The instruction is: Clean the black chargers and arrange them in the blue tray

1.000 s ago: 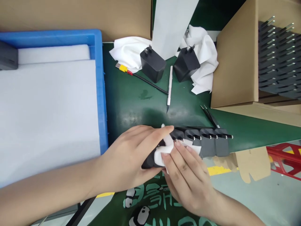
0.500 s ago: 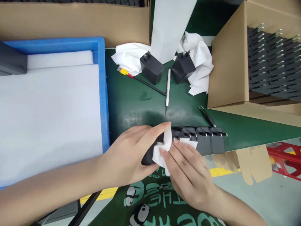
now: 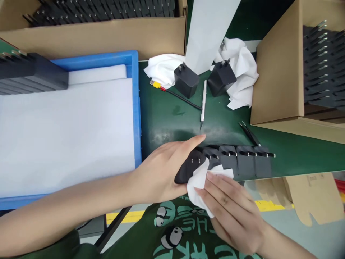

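Observation:
My left hand (image 3: 164,169) is wrapped round a black power adapter (image 3: 187,168), whose end with small metal contacts faces up. In my right hand (image 3: 231,205) a white wiping cloth (image 3: 201,183) is pinched, and it touches the lower right edge of that adapter. A row of several black plug adapters (image 3: 245,160) stands along the table edge just beyond my right fingers, prongs upward. Black tweezers (image 3: 250,133) lie behind the row. A craft knife (image 3: 203,104) rests on the green table in front of my hands.
A blue tray (image 3: 137,108) with white foam and several adapters stands left. Cardboard boxes of adapters are at the back (image 3: 107,37) and right (image 3: 277,72). Two adapters (image 3: 186,81), crumpled white cloths (image 3: 242,72) and a USB cable (image 3: 183,98) lie between.
The cloth has slid down off the adapter's top face, uncovering its contacts. My right hand has moved slightly down with it. The whole view has shifted left.

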`<action>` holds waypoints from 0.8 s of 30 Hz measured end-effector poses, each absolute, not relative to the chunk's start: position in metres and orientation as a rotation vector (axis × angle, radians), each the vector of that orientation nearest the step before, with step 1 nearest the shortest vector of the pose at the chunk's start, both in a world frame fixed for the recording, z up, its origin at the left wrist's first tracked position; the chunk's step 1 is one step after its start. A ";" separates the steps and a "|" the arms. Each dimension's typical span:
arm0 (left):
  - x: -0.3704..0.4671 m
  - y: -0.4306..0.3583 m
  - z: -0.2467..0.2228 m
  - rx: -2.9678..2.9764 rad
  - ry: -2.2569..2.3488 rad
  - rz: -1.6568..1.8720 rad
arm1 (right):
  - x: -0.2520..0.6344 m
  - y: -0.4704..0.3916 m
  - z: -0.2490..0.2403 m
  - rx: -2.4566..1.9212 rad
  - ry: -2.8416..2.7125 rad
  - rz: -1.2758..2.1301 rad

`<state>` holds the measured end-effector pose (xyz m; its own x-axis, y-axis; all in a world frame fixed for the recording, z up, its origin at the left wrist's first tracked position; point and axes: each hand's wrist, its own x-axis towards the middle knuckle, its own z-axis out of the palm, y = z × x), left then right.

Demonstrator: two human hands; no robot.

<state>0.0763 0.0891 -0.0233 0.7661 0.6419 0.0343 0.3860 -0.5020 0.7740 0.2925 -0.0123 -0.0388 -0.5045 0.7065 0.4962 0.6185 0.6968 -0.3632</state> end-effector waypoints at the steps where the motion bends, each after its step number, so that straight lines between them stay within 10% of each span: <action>1: 0.073 0.091 -0.022 2.164 0.720 0.366 | 0.291 -0.013 -0.040 -1.016 -2.275 0.184; 24: 0.064 0.096 -0.031 1.958 0.658 0.366 | 0.253 -0.012 -0.037 -1.066 -2.383 0.081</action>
